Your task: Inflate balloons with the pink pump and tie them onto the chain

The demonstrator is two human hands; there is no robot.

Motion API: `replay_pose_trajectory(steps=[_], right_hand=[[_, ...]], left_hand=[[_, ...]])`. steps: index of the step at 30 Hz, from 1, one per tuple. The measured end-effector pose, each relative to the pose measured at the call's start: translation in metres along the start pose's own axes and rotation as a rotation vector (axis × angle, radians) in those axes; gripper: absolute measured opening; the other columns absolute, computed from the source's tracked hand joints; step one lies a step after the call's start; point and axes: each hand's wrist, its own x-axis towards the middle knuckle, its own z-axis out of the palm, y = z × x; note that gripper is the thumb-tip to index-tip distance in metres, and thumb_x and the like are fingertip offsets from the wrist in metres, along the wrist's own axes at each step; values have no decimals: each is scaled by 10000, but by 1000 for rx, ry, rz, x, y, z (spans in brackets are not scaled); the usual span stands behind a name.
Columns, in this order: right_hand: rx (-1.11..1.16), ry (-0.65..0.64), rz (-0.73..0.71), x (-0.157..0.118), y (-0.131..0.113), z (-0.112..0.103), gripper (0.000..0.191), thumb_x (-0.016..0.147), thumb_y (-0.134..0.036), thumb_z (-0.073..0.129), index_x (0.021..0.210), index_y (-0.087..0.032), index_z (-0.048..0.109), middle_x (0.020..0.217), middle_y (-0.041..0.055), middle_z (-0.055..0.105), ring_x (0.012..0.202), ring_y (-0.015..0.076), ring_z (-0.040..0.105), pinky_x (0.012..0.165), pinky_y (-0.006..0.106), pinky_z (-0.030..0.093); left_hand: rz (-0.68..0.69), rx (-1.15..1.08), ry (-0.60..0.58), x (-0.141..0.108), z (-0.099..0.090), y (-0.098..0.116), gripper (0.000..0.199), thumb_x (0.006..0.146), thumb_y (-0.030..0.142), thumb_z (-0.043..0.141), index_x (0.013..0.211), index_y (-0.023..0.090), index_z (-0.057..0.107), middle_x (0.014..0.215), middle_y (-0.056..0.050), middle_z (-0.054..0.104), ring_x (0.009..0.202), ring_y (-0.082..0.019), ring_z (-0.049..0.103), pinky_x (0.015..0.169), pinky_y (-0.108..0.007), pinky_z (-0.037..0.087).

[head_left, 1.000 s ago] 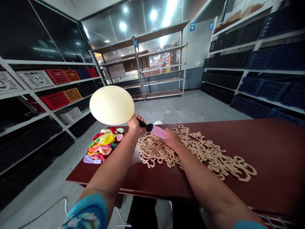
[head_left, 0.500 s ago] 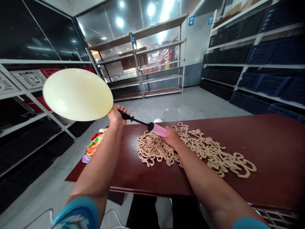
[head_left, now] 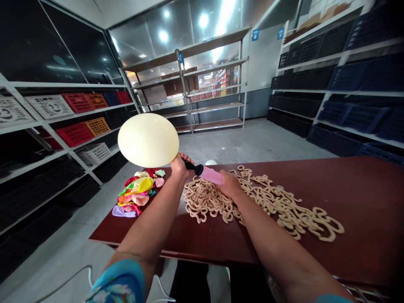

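A pale yellow inflated balloon [head_left: 148, 139] bulges out beyond my left hand [head_left: 180, 165]. That hand is closed around the black end of a pink hand pump [head_left: 211, 174], at the balloon's neck; how the neck sits there is hidden by the fingers. My right hand [head_left: 230, 184] is wrapped round the other end of the pink barrel. Below the pump lies a heap of tan, curled rope-like pieces [head_left: 208, 200], spreading to the right. Limp balloons of several colours [head_left: 139, 189] are piled left of my left forearm.
The dark red table [head_left: 356, 198] stretches to the right. Part of a white round object [head_left: 211, 162] shows behind its far edge. Shelves with crates [head_left: 75, 102] line the left, with dark crates [head_left: 356, 113] on the right. A metal rack [head_left: 217, 125] stands at the back.
My left hand and the balloon have come right and down towards my right hand. The pump's black rod has slid into the pink barrel. More limp balloons show on the left.
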Motion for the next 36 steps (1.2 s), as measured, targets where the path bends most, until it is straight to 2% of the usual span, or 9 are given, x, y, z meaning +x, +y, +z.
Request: replay_pose_trajectory(steps=[8, 11, 13, 15, 23, 26, 30, 36], right_hand=[[17, -3, 14, 1, -3, -5, 324, 652, -370, 643, 915, -197, 566, 816, 66, 620, 736, 210, 570, 648, 315, 356], [10, -7, 24, 1, -3, -4, 330, 655, -380, 636, 922, -198, 563, 812, 59, 618, 733, 209, 569, 653, 317, 350], [-9, -22, 35, 2, -2, -3, 346, 645, -380, 647, 921, -192, 559, 819, 61, 620, 752, 213, 572, 671, 319, 346], [-30, -29, 42, 2, -1, -2, 361, 630, -376, 668, 916, -189, 552, 844, 63, 625, 790, 220, 576, 699, 322, 344], [-73, -51, 29, -1, -10, -9, 380, 660, -441, 671, 908, -186, 537, 837, 70, 636, 797, 216, 585, 740, 316, 335], [-74, -48, 17, -2, -12, -12, 375, 680, -449, 652, 922, -186, 540, 831, 69, 641, 780, 212, 590, 729, 313, 339], [-77, -31, 0, -1, -11, -10, 335, 686, -418, 646, 915, -196, 544, 832, 60, 645, 777, 212, 594, 722, 320, 342], [-41, -10, 0, 1, -6, -7, 369, 664, -415, 650, 945, -199, 547, 859, 69, 649, 791, 224, 589, 722, 335, 344]], left_hand=[[134, 49, 23, 13, -13, 88, 153, 596, 64, 397, 603, 192, 314, 492, 41, 323, 404, -96, 365, 420, -234, 354], [161, 44, 36, 15, -13, 102, 150, 600, 69, 399, 607, 191, 313, 494, 42, 317, 403, -90, 359, 413, -222, 340], [166, 29, 43, 16, -12, 97, 146, 609, 74, 400, 607, 191, 313, 493, 43, 311, 400, -88, 351, 405, -216, 323], [156, 10, 48, 15, -12, 82, 144, 619, 77, 398, 604, 192, 311, 489, 45, 304, 394, -87, 341, 400, -214, 312], [12, -27, 39, 0, -6, -1, 159, 664, 96, 409, 589, 192, 307, 486, 54, 314, 398, -79, 360, 435, -220, 330], [-28, -38, 41, -3, -6, -13, 158, 662, 93, 408, 592, 192, 306, 485, 57, 317, 396, -79, 364, 446, -226, 339], [-15, -26, 32, -1, -7, 1, 154, 650, 90, 406, 592, 192, 306, 482, 56, 312, 396, -79, 356, 438, -223, 334], [102, 31, 24, 9, -12, 64, 157, 612, 61, 390, 592, 193, 307, 483, 47, 306, 398, -93, 351, 427, -242, 348]])
